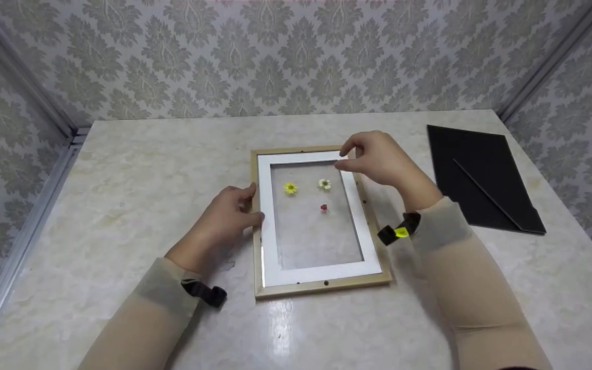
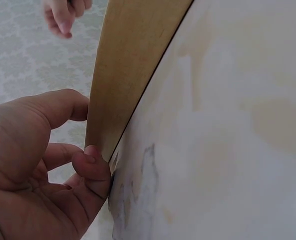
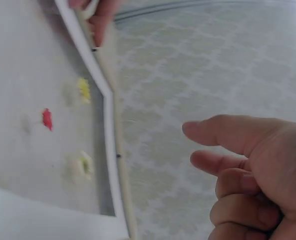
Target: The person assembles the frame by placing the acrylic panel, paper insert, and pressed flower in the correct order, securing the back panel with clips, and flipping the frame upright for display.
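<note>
A pale wooden picture frame lies on the table with a white mat inside it. Within the mat's opening, on a clear pane, are a yellow flower, a white flower and a small red flower. At the frame's left side, my left hand holds the wooden edge with thumb and fingers. My right hand hovers by the top right corner, thumb and index finger apart with nothing between them. The right wrist view shows its other fingers loosely curled.
To the right lies a black board with a slim dark stand leg slanting across it. The marbled table meets patterned walls at the back and sides. Each wrist wears a dark strap.
</note>
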Demonstrator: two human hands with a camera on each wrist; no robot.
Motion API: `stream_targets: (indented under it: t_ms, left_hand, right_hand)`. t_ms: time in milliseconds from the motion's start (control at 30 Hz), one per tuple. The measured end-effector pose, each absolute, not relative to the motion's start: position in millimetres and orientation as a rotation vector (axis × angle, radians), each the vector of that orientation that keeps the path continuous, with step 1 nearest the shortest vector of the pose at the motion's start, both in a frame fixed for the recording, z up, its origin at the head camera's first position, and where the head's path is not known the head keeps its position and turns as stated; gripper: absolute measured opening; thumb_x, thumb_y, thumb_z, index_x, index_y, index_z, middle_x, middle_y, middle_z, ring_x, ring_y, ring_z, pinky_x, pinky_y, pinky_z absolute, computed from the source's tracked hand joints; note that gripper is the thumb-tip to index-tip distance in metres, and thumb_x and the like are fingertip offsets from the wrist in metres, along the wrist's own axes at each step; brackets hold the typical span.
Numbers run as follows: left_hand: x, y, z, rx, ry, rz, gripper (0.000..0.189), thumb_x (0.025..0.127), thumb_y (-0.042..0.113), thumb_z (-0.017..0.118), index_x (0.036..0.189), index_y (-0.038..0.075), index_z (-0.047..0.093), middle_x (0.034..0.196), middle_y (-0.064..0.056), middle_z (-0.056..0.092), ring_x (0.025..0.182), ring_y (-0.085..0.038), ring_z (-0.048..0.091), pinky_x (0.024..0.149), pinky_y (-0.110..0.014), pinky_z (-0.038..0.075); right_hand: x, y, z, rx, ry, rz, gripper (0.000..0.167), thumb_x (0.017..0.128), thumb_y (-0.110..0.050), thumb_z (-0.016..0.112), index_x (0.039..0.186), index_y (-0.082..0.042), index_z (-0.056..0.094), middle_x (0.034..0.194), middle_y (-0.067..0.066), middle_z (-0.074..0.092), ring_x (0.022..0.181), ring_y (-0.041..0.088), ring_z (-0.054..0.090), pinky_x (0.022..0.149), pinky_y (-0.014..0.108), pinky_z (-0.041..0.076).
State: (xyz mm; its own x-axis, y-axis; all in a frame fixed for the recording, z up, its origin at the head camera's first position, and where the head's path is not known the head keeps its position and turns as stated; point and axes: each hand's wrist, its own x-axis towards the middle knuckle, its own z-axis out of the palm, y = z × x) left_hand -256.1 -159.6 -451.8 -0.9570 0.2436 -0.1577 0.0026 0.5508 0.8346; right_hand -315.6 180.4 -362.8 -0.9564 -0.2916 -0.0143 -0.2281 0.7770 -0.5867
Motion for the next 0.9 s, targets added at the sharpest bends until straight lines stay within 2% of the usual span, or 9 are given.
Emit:
stream_targets:
  t_ms: [100, 233, 500, 567, 667, 733, 767, 900]
  left_hand:
    - [-256, -160, -451, 0.197, 2.539, 1.347, 0.084, 0.101, 0.018, 0.076, 0.173, 0.000, 0.037, 0.157, -0.026, 0.054, 0.138, -0.035, 0.057, 0.125, -0.050, 0.047]
    - [-258, -159, -451, 0.220, 2.541, 1.348, 0.083, 0.102, 0.019, 0.077, 0.173, 0.000, 0.037, 0.157, -0.027, 0.053, 0.137, -0.036, 0.056, 0.125, -0.050, 0.046]
    - [-256, -163, -453, 0.252, 2.597, 1.274, 0.083, 0.101, 0.021, 0.076, 0.172, 0.000, 0.039, 0.151, -0.029, 0.058, 0.137, -0.040, 0.063, 0.112, -0.048, 0.055]
    - [-256, -165, -452, 0.244, 2.597, 1.281, 0.083, 0.101, 0.021, 0.076, 0.172, 0.000, 0.039, 0.152, -0.030, 0.058, 0.137, -0.041, 0.063, 0.112, -0.049, 0.055]
    - [-255, -165, -451, 0.232, 2.588, 1.293, 0.083, 0.101, 0.021, 0.077, 0.172, 0.000, 0.039, 0.154, -0.031, 0.056, 0.138, -0.042, 0.062, 0.114, -0.051, 0.055]
    - [-255, -164, -451, 0.228, 2.584, 1.289, 0.083, 0.101, 0.021, 0.077, 0.172, 0.001, 0.039, 0.155, -0.031, 0.056, 0.139, -0.043, 0.062, 0.115, -0.052, 0.055]
    - [-255, -163, -451, 0.228, 2.582, 1.286, 0.083, 0.101, 0.022, 0.077, 0.172, 0.001, 0.039, 0.155, -0.031, 0.056, 0.139, -0.043, 0.062, 0.115, -0.052, 0.055]
    - [-256, -159, -450, 0.230, 2.583, 1.273, 0.083, 0.101, 0.022, 0.077, 0.172, 0.002, 0.040, 0.154, -0.029, 0.057, 0.139, -0.042, 0.062, 0.117, -0.052, 0.054]
  right_hand:
    - [-307, 205, -362, -0.361, 2.913, -1.046, 0.027, 0.103, -0.031, 0.084, 0.120, -0.010, 0.084, 0.072, -0.005, 0.051, 0.062, 0.014, 0.046, 0.067, 0.035, 0.044]
    - [-306, 236, -361, -0.269, 2.970, -1.154, 0.027, 0.103, -0.031, 0.084, 0.118, -0.009, 0.084, 0.069, -0.007, 0.049, 0.059, 0.011, 0.043, 0.064, 0.031, 0.043]
    - [-332, 284, -389, -0.020, 2.950, -1.273, 0.028, 0.104, -0.031, 0.082, 0.118, -0.007, 0.084, 0.067, -0.009, 0.051, 0.063, 0.015, 0.044, 0.064, 0.033, 0.041]
    - [-338, 291, -398, 0.039, 2.946, -1.252, 0.027, 0.105, -0.029, 0.080, 0.120, -0.006, 0.084, 0.079, -0.004, 0.060, 0.074, 0.019, 0.049, 0.070, 0.035, 0.042]
    - [-346, 298, -411, 0.119, 2.912, -1.158, 0.030, 0.107, -0.026, 0.077, 0.127, -0.005, 0.083, 0.112, 0.010, 0.071, 0.096, 0.028, 0.057, 0.082, 0.039, 0.046]
    - [-349, 300, -417, 0.172, 2.862, -1.094, 0.033, 0.108, -0.026, 0.075, 0.132, -0.004, 0.081, 0.138, 0.019, 0.069, 0.113, 0.032, 0.059, 0.090, 0.042, 0.050]
    - [-350, 301, -420, 0.199, 2.843, -1.063, 0.035, 0.108, -0.027, 0.075, 0.134, -0.004, 0.080, 0.147, 0.021, 0.067, 0.119, 0.035, 0.061, 0.093, 0.043, 0.052]
    - [-350, 304, -427, 0.298, 2.810, -1.007, 0.041, 0.106, -0.030, 0.077, 0.136, -0.003, 0.078, 0.157, 0.024, 0.065, 0.129, 0.038, 0.062, 0.101, 0.049, 0.055]
